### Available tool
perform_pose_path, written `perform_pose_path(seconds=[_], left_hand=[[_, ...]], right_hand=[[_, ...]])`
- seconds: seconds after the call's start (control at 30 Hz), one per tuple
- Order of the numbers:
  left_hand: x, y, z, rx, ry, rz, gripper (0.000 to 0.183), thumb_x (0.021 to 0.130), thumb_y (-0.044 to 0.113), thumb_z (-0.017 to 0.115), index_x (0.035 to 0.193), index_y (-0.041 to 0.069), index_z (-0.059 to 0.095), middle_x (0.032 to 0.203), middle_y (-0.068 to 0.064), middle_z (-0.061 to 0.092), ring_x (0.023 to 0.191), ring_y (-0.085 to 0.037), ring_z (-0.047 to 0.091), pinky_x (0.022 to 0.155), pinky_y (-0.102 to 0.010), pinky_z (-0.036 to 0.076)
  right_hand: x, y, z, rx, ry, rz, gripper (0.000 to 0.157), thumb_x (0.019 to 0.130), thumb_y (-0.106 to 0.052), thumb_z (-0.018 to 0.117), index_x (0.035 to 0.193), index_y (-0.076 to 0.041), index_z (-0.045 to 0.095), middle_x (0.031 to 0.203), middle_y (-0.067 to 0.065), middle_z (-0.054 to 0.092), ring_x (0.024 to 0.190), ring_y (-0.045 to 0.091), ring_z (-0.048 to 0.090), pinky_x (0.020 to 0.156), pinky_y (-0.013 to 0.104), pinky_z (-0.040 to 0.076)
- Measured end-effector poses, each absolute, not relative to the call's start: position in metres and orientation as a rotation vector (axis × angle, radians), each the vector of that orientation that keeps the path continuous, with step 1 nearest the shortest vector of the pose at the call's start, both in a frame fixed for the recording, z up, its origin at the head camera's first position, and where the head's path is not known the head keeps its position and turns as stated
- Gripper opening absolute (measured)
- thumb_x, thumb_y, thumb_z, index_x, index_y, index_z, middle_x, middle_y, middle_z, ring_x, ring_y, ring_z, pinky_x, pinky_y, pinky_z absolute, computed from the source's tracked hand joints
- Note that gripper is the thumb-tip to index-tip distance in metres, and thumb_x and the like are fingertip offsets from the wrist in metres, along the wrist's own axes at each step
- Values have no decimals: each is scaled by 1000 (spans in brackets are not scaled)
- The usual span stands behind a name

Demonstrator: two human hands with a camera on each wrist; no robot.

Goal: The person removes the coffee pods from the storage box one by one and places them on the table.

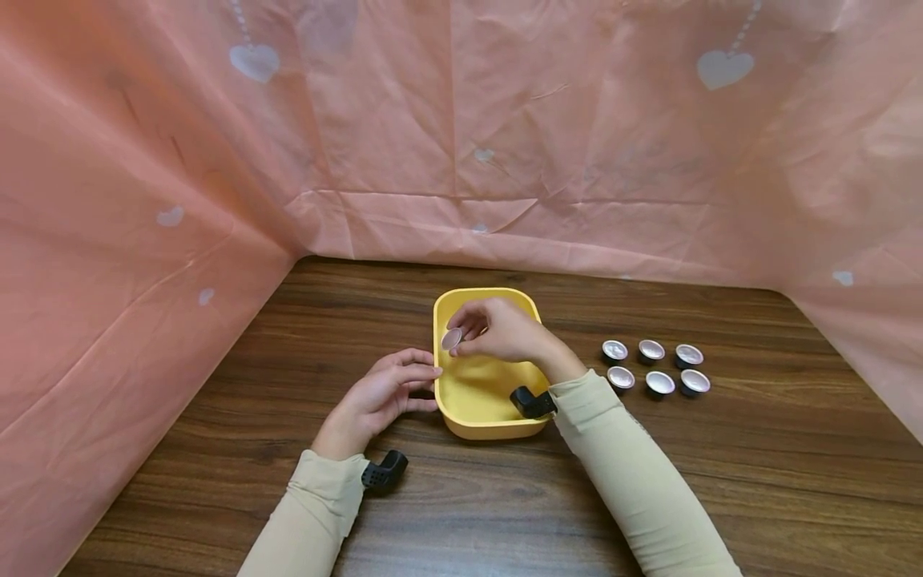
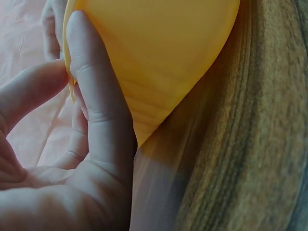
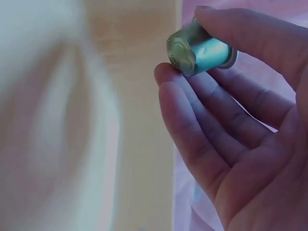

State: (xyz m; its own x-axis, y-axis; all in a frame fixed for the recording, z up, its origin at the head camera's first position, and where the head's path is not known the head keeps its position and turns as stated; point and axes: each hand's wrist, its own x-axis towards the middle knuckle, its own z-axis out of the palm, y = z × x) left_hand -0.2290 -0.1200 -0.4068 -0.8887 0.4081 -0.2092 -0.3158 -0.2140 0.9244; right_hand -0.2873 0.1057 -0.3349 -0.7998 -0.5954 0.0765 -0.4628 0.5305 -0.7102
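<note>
My right hand [image 1: 505, 330] pinches a coffee capsule [image 1: 452, 339] between thumb and fingers over the yellow bin [image 1: 490, 429]. The capsule's pale foil lid shows in the head view. Its shiny green body [image 3: 207, 55] shows in the right wrist view, tilted on its side by the fingertips. My left hand [image 1: 385, 393] touches the outside of the bin's left wall, fingers mostly straight. One fingertip meets the rim and another finger [image 2: 98, 86] lies along the wall in the left wrist view.
Several coffee capsules [image 1: 659, 383] stand lid up in two rows on the wooden table [image 1: 461, 497], right of the bin. Pink cloth [image 1: 469, 120] with pale hearts encloses the table at the back and sides.
</note>
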Motion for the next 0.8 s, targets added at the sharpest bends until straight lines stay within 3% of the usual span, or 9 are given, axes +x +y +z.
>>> perform_pose_path(seconds=[0.27, 0.47, 0.8], left_hand=[[-229, -120, -407, 87, 1612, 2138, 12, 104, 4, 60, 115, 6, 57, 104, -2, 66, 93, -16, 69, 77, -32, 64], [-229, -120, -409, 92, 1619, 2131, 17, 103, 5, 61, 119, 2, 56, 102, -2, 66, 93, -16, 70, 78, -33, 64], [-229, -120, -409, 90, 1627, 2125, 17, 103, 5, 61, 119, 3, 55, 101, -2, 66, 92, -15, 70, 78, -33, 64]], right_hand=[[-279, 117, -325, -818, 2539, -1377, 35, 88, -14, 89, 119, -9, 76, 107, 7, 80, 96, 17, 75, 89, 30, 61], [-274, 124, -325, -719, 2465, -1601, 35, 89, -8, 88, 122, -7, 74, 111, 10, 79, 100, 21, 76, 88, 28, 62], [-270, 132, -320, -727, 2455, -1706, 40, 91, -7, 85, 129, -4, 73, 112, 13, 78, 96, 16, 75, 87, 26, 63]])
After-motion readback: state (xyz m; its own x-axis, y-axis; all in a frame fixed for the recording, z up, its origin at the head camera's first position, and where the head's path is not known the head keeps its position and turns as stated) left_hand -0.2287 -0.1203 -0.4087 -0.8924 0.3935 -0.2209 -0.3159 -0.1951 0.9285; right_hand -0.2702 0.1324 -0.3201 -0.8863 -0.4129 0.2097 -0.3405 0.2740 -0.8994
